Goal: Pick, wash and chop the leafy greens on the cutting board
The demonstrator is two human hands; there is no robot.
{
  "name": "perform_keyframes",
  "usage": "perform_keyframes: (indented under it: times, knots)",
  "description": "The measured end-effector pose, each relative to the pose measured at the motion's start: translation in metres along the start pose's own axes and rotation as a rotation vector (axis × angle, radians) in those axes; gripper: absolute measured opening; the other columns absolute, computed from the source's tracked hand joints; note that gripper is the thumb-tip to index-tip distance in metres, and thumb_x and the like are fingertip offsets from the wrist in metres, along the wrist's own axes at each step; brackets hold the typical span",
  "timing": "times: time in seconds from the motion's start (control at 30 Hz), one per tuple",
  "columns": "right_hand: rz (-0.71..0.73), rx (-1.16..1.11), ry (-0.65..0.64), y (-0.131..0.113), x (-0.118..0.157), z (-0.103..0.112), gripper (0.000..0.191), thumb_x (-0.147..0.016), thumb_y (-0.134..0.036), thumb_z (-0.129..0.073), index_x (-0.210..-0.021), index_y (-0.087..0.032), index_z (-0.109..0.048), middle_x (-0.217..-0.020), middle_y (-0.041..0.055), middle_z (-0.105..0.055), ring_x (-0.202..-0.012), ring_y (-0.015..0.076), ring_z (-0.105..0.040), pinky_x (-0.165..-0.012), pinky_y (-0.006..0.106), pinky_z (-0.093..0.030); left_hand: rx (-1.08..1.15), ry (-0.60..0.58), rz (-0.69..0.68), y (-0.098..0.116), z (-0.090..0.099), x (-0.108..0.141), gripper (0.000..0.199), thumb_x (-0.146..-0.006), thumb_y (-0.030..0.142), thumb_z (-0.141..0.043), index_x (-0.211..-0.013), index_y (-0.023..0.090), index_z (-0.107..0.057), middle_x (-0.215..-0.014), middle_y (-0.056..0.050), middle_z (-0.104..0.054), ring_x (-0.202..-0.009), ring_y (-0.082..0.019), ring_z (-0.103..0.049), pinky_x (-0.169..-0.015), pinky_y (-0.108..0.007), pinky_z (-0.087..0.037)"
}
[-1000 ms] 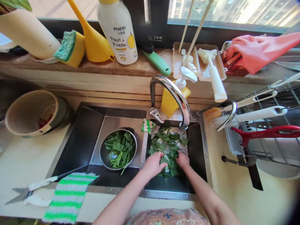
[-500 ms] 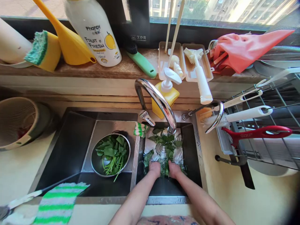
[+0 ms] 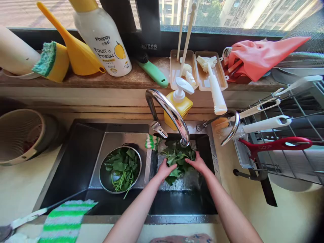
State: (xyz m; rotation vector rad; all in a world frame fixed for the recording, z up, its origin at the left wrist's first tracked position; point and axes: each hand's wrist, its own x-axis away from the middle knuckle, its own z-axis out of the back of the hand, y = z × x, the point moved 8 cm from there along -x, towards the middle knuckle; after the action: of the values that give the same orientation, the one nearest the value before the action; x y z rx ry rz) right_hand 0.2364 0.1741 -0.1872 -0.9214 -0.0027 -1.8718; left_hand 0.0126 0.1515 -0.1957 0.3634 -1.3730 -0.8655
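Note:
Leafy greens (image 3: 177, 158) are bunched in the water of the right sink basin (image 3: 207, 202), under the chrome faucet (image 3: 174, 113). My left hand (image 3: 165, 169) is curved round the left side of the bunch, thumb pointing inward. On the right side, my right hand (image 3: 198, 163) grips the same leaves with its thumb toward the middle. Both hands hold the greens between them; some fingertips are hidden by leaves. A round metal pan (image 3: 101, 179) with more greens and stems (image 3: 123, 168) rests in the left basin.
A striped cloth (image 3: 64, 219) lies over the front left edge. Left stands a basket (image 3: 37, 145). Behind the faucet is a yellow soap bottle (image 3: 177, 104); a small cloth (image 3: 152, 141) sits on the divider. At right, a wire rack (image 3: 288, 125) holds red scissors (image 3: 280, 144).
Both hands have moved up and away from me, from low in the basin to beneath the faucet. The spread-out leaves are now gathered between them.

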Motion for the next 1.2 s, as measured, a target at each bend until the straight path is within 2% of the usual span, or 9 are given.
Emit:
perform_keyframes:
  times: [0.07,0.17,0.4,0.53,0.67,0.8,0.9,1.03,1.2]
  knots:
    - [0.04,0.076,0.162,-0.009,0.009,0.013,0.076,-0.071,-0.03,-0.061,-0.135,-0.009,-0.025,-0.122,0.0181,-0.05,-0.106,0.0271,-0.052,-0.085,0.035,-0.041,-0.036,0.042,0.063,-0.013,0.003,-0.003,0.067,-0.061,0.028,-0.071,-0.121,0.012,-0.045,-0.116,-0.015,-0.06,-0.105,-0.023,-0.056,-0.089,-0.031,-0.042]
    - [0.241,0.219,0.329,-0.038,0.025,0.016,0.053,-0.079,-0.024,-0.052,-0.129,-0.015,-0.038,-0.128,0.0154,-0.044,-0.12,0.0291,-0.038,-0.099,0.042,-0.029,-0.186,0.123,0.179,-0.04,0.003,-0.004,0.074,-0.062,0.024,-0.07,-0.128,0.011,-0.038,-0.121,-0.017,-0.056,-0.112,-0.026,-0.052,-0.092,-0.034,-0.04]
    - [0.168,0.382,-0.137,-0.052,0.006,-0.065,0.027,-0.08,-0.012,-0.046,-0.101,-0.015,-0.063,-0.097,0.0148,-0.064,-0.095,0.0246,-0.058,-0.078,0.034,-0.042,-0.101,0.197,0.208,-0.07,-0.015,-0.003,0.052,-0.078,0.022,-0.055,-0.127,0.016,-0.039,-0.119,-0.01,-0.06,-0.104,-0.017,-0.058,-0.087,-0.026,-0.044]
    - [0.151,0.359,-0.231,-0.033,0.007,-0.077,0.011,-0.075,-0.019,-0.056,-0.078,-0.019,-0.067,-0.079,0.0077,-0.067,-0.079,0.0202,-0.062,-0.065,0.026,-0.043,-0.124,0.25,0.216,-0.074,-0.009,-0.002,0.044,-0.08,0.019,-0.05,-0.123,0.017,-0.045,-0.119,-0.01,-0.06,-0.108,-0.017,-0.056,-0.089,-0.027,-0.042]
    - [0.112,0.339,-0.149,-0.017,0.017,-0.041,0.026,-0.085,-0.026,-0.041,-0.086,-0.02,-0.066,-0.086,0.0091,-0.065,-0.084,0.0201,-0.06,-0.069,0.027,-0.043,-0.206,0.274,0.168,-0.06,0.001,-0.01,0.051,-0.074,0.015,-0.055,-0.125,0.015,-0.044,-0.124,-0.013,-0.055,-0.114,-0.02,-0.051,-0.093,-0.029,-0.038]
    - [0.22,0.186,0.164,-0.03,0.034,0.026,0.03,-0.085,-0.034,-0.041,-0.079,-0.018,-0.066,-0.102,0.0116,-0.06,-0.097,0.0221,-0.055,-0.083,0.03,-0.04,-0.321,0.195,0.094,-0.037,-0.001,-0.022,0.042,-0.075,0.016,-0.053,-0.117,0.014,-0.053,-0.115,-0.013,-0.06,-0.108,-0.021,-0.054,-0.09,-0.031,-0.039]
    - [0.23,-0.139,0.314,-0.036,0.038,0.06,0.035,-0.087,-0.04,-0.033,-0.084,-0.018,-0.06,-0.079,0.0076,-0.062,-0.077,0.0195,-0.059,-0.072,0.029,-0.045,-0.37,0.125,0.084,-0.026,-0.006,-0.023,0.028,-0.073,0.012,-0.055,-0.099,0.014,-0.063,-0.093,-0.011,-0.067,-0.09,-0.023,-0.061,-0.08,-0.033,-0.043]
    - [0.131,-0.468,0.106,-0.046,0.016,0.03,0.039,-0.087,-0.046,-0.024,-0.091,-0.019,-0.052,-0.056,-0.0024,-0.052,-0.048,0.0137,-0.053,-0.047,0.023,-0.043,-0.411,0.108,-0.025,-0.003,-0.005,-0.007,0.023,-0.075,0.012,-0.053,-0.092,0.019,-0.066,-0.095,-0.007,-0.065,-0.09,-0.02,-0.059,-0.08,-0.03,-0.041]
    - [0.1,-0.302,-0.065,-0.063,-0.008,-0.036,0.03,-0.087,-0.036,-0.029,-0.087,-0.02,-0.054,-0.062,-0.0011,-0.058,-0.052,0.0133,-0.057,-0.049,0.022,-0.043,-0.501,0.055,-0.381,0.032,-0.003,0.032,0.017,-0.077,0.026,-0.054,-0.092,0.025,-0.064,-0.087,-0.004,-0.063,-0.085,-0.019,-0.057,-0.079,-0.028,-0.039]
